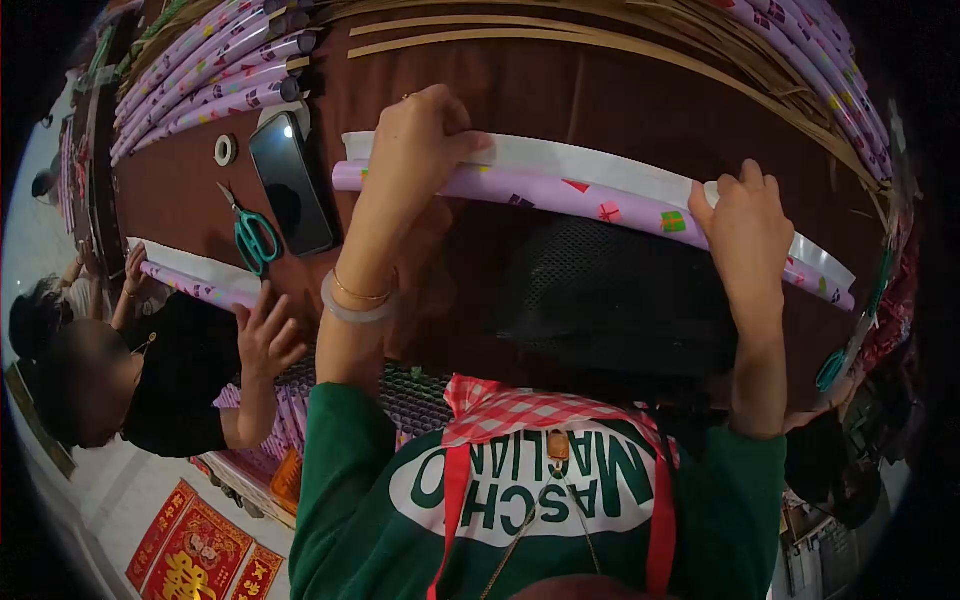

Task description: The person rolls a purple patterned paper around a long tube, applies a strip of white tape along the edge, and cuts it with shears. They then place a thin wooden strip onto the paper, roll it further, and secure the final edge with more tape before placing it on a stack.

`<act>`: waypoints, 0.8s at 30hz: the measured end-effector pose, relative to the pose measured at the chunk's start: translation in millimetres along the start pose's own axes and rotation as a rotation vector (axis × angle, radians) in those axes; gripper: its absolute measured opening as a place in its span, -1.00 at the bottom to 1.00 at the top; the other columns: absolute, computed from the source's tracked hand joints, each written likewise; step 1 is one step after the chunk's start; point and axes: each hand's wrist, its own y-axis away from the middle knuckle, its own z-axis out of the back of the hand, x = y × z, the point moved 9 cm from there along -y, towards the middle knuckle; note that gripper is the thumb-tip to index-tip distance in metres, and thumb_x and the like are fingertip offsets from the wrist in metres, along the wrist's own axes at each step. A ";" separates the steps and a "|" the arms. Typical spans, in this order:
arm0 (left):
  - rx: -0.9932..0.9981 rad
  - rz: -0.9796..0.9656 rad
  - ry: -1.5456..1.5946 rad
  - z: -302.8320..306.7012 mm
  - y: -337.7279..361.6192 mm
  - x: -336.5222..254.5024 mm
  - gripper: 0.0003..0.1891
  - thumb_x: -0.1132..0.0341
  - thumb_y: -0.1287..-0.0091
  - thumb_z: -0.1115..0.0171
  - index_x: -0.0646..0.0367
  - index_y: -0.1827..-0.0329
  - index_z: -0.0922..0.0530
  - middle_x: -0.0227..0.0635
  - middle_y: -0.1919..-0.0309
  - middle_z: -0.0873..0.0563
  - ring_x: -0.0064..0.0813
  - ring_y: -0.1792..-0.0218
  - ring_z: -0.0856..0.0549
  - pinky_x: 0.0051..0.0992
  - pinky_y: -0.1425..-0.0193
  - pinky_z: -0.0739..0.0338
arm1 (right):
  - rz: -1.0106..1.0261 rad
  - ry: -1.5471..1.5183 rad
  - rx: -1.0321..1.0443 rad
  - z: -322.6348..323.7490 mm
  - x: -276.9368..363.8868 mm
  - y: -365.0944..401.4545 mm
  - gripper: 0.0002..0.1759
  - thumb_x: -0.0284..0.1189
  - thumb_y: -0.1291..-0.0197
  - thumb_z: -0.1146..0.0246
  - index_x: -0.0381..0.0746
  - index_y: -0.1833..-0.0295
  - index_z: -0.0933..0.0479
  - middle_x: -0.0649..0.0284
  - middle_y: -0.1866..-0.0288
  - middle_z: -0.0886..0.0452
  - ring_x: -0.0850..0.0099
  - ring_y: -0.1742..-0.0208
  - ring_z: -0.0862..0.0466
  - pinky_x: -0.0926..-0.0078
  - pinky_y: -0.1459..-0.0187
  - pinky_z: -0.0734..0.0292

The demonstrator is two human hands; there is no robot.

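A long roll of pink-purple gift-patterned paper (pixel 590 208) lies across the dark table, its white edge (pixel 590 170) unrolled along the far side. Toward its left end, my left hand (pixel 415 135) has bent fingers closed at the white edge, with the wrist crossing over the roll. My right hand (pixel 745 215) grips the roll near its right end. Beside the right thumb a small whitish round object (pixel 712 192) shows, partly hidden by the fingers. Under the middle of the roll is a black perforated surface (pixel 590 270).
At the left are a phone (pixel 292 185), teal scissors (pixel 256 238) and a tape roll (pixel 225 150). Finished rolls (pixel 215 75) are piled behind them; more rolls (pixel 810 60) and brown strips (pixel 490 38) lie along the back. A co-worker (pixel 180 370) handles another roll at the left.
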 end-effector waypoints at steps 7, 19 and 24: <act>-0.010 0.043 0.035 22.6 2.8 30.0 -0.76 0.33 0.04 -0.45 0.27 0.43 -0.57 -0.30 0.60 -0.62 -0.56 0.57 -0.58 -0.52 0.48 -0.45 | 0.017 -0.002 0.029 -1.0 1.2 -0.2 -0.64 -0.18 -0.08 -0.21 -0.28 0.43 -0.64 0.19 0.23 -0.54 0.28 0.20 -0.56 0.29 0.43 -0.59; 0.049 0.070 -0.186 52.4 -4.6 66.2 -0.77 0.36 0.08 -0.48 0.28 0.50 -0.58 -0.34 0.62 -0.59 -0.58 0.58 -0.54 -0.53 0.50 -0.41 | 0.024 0.027 0.045 -3.7 1.5 0.0 -0.64 -0.17 -0.10 -0.19 -0.28 0.41 -0.62 0.19 0.19 -0.54 0.28 0.18 -0.56 0.27 0.40 -0.60; 0.142 0.219 -0.129 62.5 -12.2 106.4 -0.75 0.35 0.17 -0.50 0.25 0.51 -0.60 -0.26 0.64 -0.60 -0.43 0.58 -0.59 -0.46 0.45 -0.45 | 0.004 0.015 0.077 -5.2 0.4 -0.9 -0.64 -0.17 -0.11 -0.18 -0.28 0.42 -0.62 0.21 0.22 -0.52 0.28 0.18 -0.56 0.26 0.38 -0.61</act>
